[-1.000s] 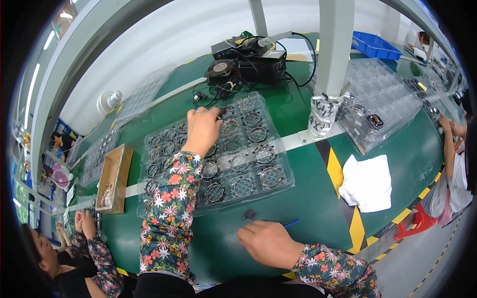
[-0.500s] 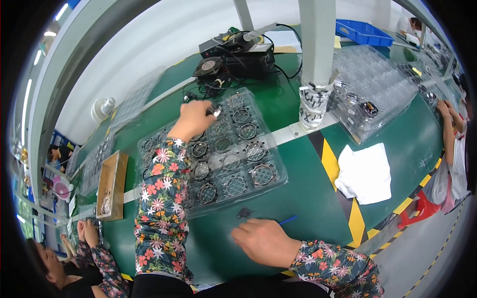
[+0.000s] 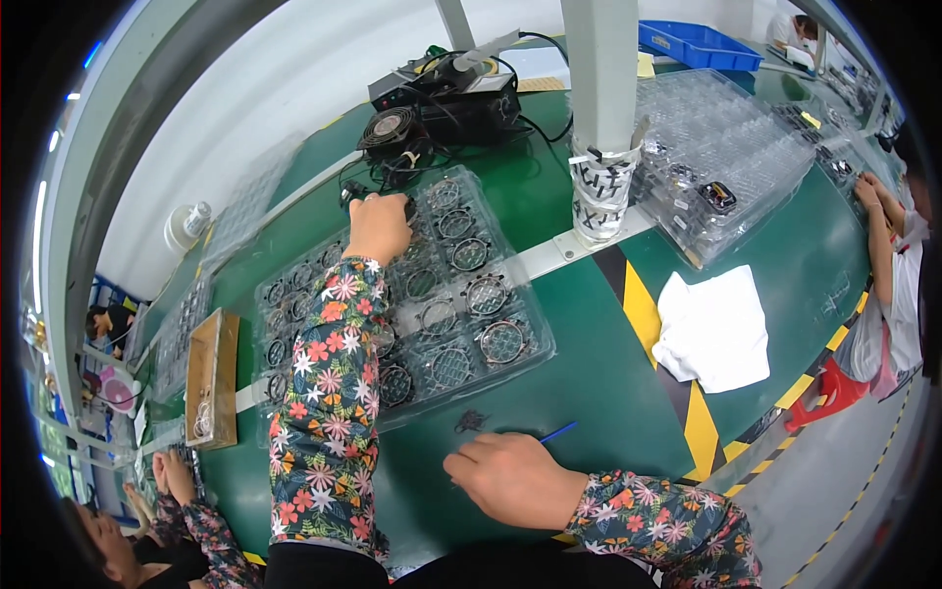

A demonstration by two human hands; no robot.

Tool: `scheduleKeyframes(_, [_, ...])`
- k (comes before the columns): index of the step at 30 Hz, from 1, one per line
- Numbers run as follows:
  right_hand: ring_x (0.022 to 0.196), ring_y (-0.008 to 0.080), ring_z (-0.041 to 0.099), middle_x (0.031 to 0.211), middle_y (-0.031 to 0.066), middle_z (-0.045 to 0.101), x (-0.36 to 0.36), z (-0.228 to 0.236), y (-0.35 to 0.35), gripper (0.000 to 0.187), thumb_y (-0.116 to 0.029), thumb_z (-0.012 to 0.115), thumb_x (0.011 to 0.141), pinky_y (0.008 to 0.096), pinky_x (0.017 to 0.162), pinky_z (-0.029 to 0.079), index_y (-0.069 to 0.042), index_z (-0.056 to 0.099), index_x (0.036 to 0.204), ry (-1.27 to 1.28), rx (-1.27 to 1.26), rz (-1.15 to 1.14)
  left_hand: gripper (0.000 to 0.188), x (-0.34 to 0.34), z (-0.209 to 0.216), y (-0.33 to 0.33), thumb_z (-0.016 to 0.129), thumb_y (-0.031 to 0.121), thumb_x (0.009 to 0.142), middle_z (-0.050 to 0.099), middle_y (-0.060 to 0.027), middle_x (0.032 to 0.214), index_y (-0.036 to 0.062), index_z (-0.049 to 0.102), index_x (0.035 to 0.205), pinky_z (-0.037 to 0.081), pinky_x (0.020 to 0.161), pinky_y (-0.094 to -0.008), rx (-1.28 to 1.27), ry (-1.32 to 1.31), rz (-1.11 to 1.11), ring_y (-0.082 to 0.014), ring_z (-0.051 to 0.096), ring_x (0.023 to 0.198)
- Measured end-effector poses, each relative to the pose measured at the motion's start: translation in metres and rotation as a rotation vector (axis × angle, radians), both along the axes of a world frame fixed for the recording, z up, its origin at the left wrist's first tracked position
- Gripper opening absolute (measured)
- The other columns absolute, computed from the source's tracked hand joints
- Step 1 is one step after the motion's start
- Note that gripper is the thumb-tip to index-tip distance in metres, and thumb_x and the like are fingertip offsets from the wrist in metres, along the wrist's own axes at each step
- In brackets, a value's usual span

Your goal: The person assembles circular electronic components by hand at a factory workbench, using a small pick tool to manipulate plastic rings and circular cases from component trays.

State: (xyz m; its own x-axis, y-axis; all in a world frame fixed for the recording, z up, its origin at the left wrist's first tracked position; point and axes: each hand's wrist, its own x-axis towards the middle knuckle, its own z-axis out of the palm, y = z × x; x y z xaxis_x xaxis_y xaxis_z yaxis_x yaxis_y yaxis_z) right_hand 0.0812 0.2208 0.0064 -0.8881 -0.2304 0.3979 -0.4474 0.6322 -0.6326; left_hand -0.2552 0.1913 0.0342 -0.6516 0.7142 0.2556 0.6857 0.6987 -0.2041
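My left hand [image 3: 381, 228] reaches over the far part of a clear plastic tray [image 3: 535, 344] with round dark watch cases [image 3: 502, 341] in its pockets. Its fingers are curled, and a small dark piece beside the fingertips is mostly hidden, so I cannot make out its kind. My right hand [image 3: 515, 478] rests closed on the green table before the tray's near edge. From under its far side sticks out a thin blue stick [image 3: 559, 432]. A little heap of dark, thread-like bits [image 3: 471, 421] lies just beyond these fingers.
A black bench device with cables [image 3: 446, 108] stands behind the tray. Right of it are a wrapped post [image 3: 602, 191], stacked clear trays [image 3: 721, 128], a blue bin [image 3: 697, 44] and a white cloth [image 3: 711, 329]. A wooden box [image 3: 226, 378] stands left; co-workers sit on both sides.
My left hand has turned so its back hides more of the dark piece, and it has shifted slightly over the tray's far edge. The whole view has slid a little; my right hand stays put.
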Motion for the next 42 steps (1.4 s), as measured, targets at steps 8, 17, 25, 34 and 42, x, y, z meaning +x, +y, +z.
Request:
scheduleKeyframes(8, [0.073, 0.0282, 0.061, 0.075, 0.0096, 0.058, -0.001, 0.0, 0.002, 0.012, -0.012, 0.066, 0.082, 0.0393, 0.064, 0.05, -0.005, 0.056, 0.085, 0.006, 0.008, -0.022, 0.031, -0.017, 0.03, -0.007, 0.075, 0.025, 0.072, 0.07, -0.0108, 0.098, 0.0094, 0.07, 0.099, 0.037, 0.092, -0.052, -0.113, -0.293, 0.092, -0.033, 0.062, 0.107])
scheduleKeyframes(17, [0.077, 0.0283, 0.062, 0.077, 0.0099, 0.06, -0.005, 0.001, 0.001, 0.009, -0.008, 0.061, 0.079, 0.0387, 0.065, 0.051, -0.004, 0.056, 0.085, 0.017, 0.059, -0.003, 0.027, 0.058, 0.076, -0.069, 0.075, 0.021, 0.077, 0.062, -0.0166, 0.09, 0.0019, 0.065, 0.092, 0.046, 0.081, -0.04, 0.293, -0.29, -0.024, -0.0362, 0.059, 0.09])
scheduleKeyframes(25, [0.076, 0.0285, 0.062, 0.077, 0.0078, 0.062, -0.007, -0.002, 0.003, 0.008, -0.011, 0.065, 0.08, 0.0397, 0.066, 0.051, -0.007, 0.058, 0.084, 0.009, 0.068, -0.049, 0.019, 0.206, 0.073, -0.187, 0.076, 0.007, 0.077, 0.062, -0.0068, 0.092, 0.0015, 0.068, 0.093, 0.045, 0.083, -0.0343, 0.589, -0.966, -0.18, -0.0205, 0.058, 0.09])
scheduleKeyframes(34, [0.074, 0.0298, 0.063, 0.075, 0.0089, 0.063, -0.008, -0.009, -0.003, 0.007, -0.008, 0.067, 0.079, 0.0407, 0.066, 0.05, -0.007, 0.061, 0.082, -0.001, 0.114, -0.092, 0.025, 0.235, -0.007, -0.209, 0.069, 0.004, 0.087, 0.064, -0.0025, 0.103, 0.0007, 0.06, 0.111, 0.045, 0.09, -0.0274, 1.337, -1.727, -0.169, -0.0103, 0.058, 0.095])
scheduleKeyframes(42, [0.072, 0.0296, 0.063, 0.074, 0.0088, 0.063, -0.014, -0.015, -0.009, 0.008, -0.009, 0.068, 0.079, 0.0409, 0.063, 0.05, -0.007, 0.062, 0.082, 0.017, 0.173, -0.067, 0.021, 0.232, -0.026, -0.207, 0.067, 0.009, 0.09, 0.063, -0.0019, 0.102, 0.0018, 0.06, 0.108, 0.042, 0.09, -0.0273, 1.478, -1.84, -0.121, -0.0102, 0.056, 0.095])
